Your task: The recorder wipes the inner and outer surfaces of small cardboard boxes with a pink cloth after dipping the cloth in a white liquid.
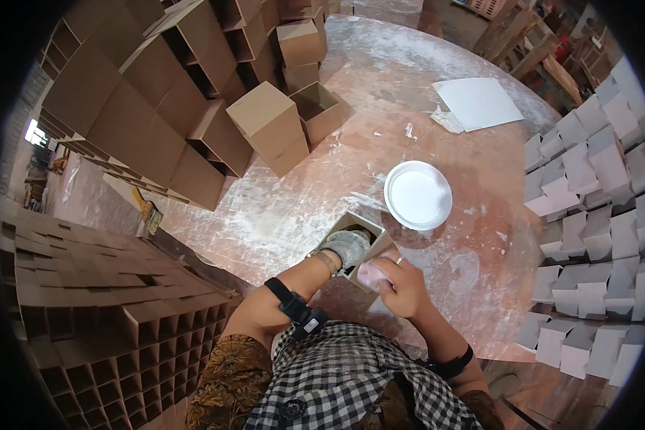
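My left hand (351, 248), in a grey knit glove, reaches inside a small brown cardboard box (380, 244) and holds it tilted in front of me. The box walls hide most of its fingertips. My bare right hand (403, 285) is closed around a soft pinkish-white sponge (372, 275), pressed to the near right side of that box. Just beyond the box stands a round white tub (418, 195) with white paste or paint in it.
Brown open boxes (265, 122) are piled at the far left. More are stacked at the near left (86, 315). White-coated boxes (588, 229) stand in rows on the right. A white sheet (478, 104) lies on the smeared table (315, 186). A yellow-handled brush (149, 209) is at left.
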Demonstrator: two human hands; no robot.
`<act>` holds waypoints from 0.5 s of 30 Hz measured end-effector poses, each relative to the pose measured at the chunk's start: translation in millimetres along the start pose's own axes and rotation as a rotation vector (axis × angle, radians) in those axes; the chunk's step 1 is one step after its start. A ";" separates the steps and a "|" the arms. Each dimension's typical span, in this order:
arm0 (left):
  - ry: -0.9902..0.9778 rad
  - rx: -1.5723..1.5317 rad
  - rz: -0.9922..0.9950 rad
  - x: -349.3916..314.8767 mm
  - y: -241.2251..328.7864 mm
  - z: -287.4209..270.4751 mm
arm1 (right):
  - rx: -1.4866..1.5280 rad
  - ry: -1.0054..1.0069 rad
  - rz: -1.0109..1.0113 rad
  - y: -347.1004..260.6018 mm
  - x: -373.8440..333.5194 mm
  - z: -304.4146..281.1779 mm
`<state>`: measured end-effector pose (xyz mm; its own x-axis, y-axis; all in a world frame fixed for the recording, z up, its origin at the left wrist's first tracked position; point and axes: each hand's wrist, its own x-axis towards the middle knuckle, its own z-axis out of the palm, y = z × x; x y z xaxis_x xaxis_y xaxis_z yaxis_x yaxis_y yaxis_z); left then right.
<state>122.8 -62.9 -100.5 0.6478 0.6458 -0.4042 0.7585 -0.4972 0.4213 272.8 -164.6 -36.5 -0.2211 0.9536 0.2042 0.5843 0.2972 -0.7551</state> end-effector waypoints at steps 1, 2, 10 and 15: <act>-0.048 -0.015 -0.020 1.2 2.6 -5.0 | 0.201 -0.105 0.072 6.4 -7.5 -1.1; -0.046 -0.014 -0.021 2.0 -1.7 -2.3 | 0.202 -0.104 0.069 10.0 -10.8 -1.1; -0.173 0.084 0.109 0.4 15.8 -16.4 | 0.549 0.384 0.394 44.6 -30.9 -0.4; -0.014 0.125 0.419 1.3 33.6 1.4 | 0.591 0.375 0.424 57.3 -51.8 -0.3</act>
<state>149.2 -79.6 -88.1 0.9019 0.3654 -0.2306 0.4318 -0.7815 0.4504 317.9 -196.9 -90.2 0.2630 0.9631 -0.0571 0.0283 -0.0668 -0.9974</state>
